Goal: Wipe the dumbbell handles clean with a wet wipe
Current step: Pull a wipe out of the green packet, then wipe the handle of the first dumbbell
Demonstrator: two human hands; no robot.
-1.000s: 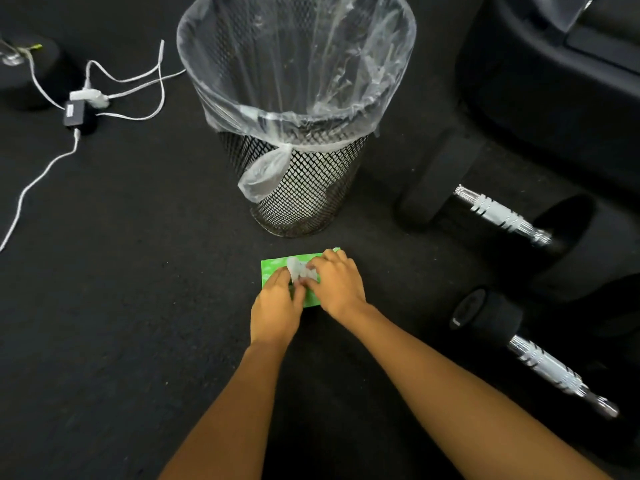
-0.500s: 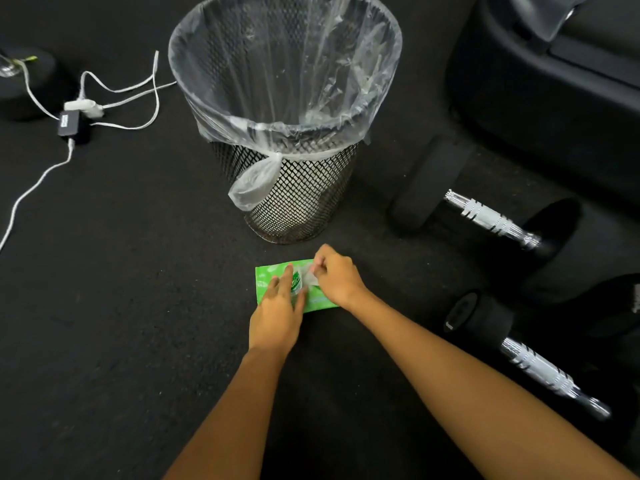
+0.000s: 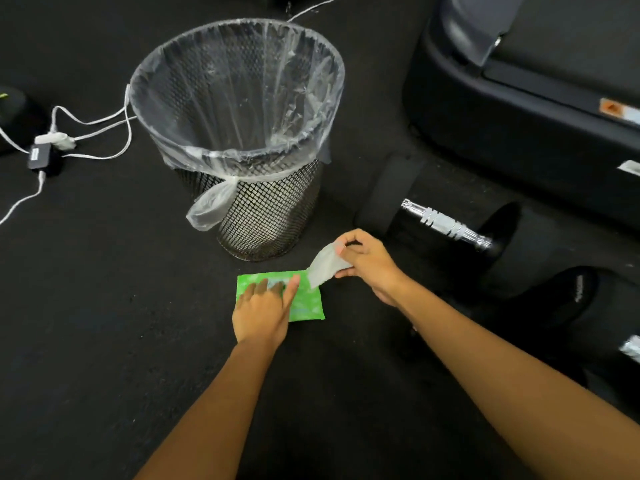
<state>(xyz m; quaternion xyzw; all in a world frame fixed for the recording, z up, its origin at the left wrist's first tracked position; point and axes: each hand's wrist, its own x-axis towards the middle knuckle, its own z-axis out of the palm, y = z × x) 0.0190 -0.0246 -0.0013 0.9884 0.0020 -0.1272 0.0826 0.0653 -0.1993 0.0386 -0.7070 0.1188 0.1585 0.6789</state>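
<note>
Entry one, as I log it from my station: the black floor (image 3: 104,306), which carries everything listed. Entry two: green wipe pack (image 3: 308,304), flat on the floor just in front of the wire bin (image 3: 263,220). The left hand (image 3: 261,313) rests on the pack, fingers straight and pressed flat over its top. Entry three: wet wipe (image 3: 322,266), pale grey. Its lower end is at the pack's far right corner, and I cannot tell whether it is free of the pack. Its upper end is pinched between thumb and fingertips of the right hand (image 3: 370,263), raised just right of the pack. Entry four: the bin stands upright with a clear liner (image 3: 239,98) knotted at the front. Entry five: first dumbbell (image 3: 446,225) on the floor right of the bin, its chrome handle untouched. The second dumbbell (image 3: 568,299) is nearer me, mostly dark. Entry six: white cables and an adapter (image 3: 41,157), far left. Entry seven: black machine base (image 3: 519,109), far right.
</note>
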